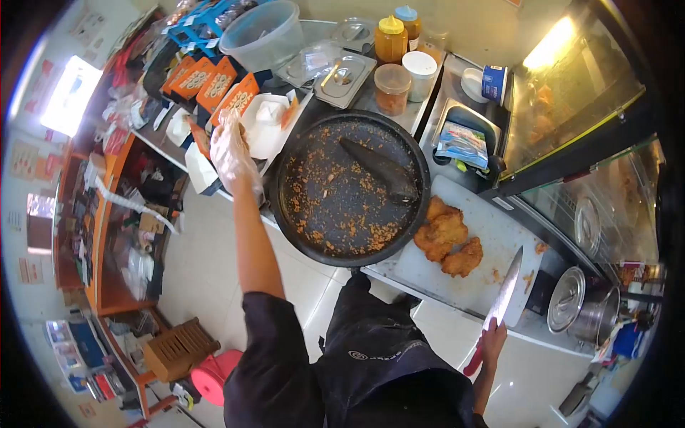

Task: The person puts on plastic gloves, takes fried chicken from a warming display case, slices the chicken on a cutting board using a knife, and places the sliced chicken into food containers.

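My left hand (234, 153), in a clear plastic glove, reaches over the open takeaway boxes left of the large black pan. Its fingers look closed, with a bit of brown showing beside them; what they hold I cannot make out. Close by is a white open box (270, 139) with a white lump inside. My right hand (492, 341) grips a large knife (508, 289) by its red handle, blade pointing away over the cutting board's edge. Fried chicken pieces (444, 232) lie on the white cutting board (492, 242), left of the blade.
Brown crumbs and a dark scoop-like tool (378, 170) lie in the black pan (314, 246). Behind it stand lidded metal containers (345, 82), sauce bottles (391, 41) and tubs. A glass display case (571, 93) borders the right side; a metal pot (596, 317) stands near the board.
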The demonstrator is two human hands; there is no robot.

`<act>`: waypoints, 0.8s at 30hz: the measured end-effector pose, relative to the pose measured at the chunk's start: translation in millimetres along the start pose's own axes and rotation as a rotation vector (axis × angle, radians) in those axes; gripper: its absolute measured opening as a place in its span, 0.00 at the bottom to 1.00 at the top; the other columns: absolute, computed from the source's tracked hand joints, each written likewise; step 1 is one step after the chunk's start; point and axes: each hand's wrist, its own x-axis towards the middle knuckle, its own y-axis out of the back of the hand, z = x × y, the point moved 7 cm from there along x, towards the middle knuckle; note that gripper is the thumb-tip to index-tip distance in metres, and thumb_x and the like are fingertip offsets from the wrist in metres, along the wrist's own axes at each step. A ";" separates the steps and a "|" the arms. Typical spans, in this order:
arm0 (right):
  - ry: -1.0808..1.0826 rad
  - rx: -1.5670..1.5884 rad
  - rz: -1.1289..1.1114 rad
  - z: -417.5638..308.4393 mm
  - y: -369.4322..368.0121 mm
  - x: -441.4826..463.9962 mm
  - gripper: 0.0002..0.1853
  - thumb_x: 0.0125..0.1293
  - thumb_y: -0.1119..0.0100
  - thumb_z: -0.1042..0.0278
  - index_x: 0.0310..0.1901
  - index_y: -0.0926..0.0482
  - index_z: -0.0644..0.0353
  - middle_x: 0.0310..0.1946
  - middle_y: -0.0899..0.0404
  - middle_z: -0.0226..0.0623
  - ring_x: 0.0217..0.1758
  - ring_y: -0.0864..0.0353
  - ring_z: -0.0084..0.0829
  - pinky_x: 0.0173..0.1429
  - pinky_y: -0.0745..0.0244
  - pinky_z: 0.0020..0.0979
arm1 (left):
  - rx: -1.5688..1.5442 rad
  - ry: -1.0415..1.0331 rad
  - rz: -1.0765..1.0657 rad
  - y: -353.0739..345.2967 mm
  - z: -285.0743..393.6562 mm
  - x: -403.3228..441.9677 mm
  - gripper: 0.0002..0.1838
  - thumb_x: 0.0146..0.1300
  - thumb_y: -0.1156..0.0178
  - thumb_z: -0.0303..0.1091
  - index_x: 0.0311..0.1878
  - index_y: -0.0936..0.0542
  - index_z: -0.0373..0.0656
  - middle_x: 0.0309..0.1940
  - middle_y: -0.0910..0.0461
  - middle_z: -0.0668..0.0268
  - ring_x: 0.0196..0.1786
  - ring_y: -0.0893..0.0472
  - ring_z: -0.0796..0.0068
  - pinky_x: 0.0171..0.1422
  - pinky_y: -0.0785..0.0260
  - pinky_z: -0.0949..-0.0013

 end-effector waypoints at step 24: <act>0.375 -0.104 0.037 -6.2 51.8 33.6 0.16 0.71 0.49 0.59 0.31 0.30 0.65 0.17 0.26 0.51 0.18 0.26 0.54 0.26 0.32 0.49 | 0.787 -0.975 -1.094 -262.1 142.7 -497.8 0.36 0.57 0.42 0.60 0.61 0.27 0.43 0.57 0.26 0.51 0.67 0.34 0.52 0.71 0.57 0.34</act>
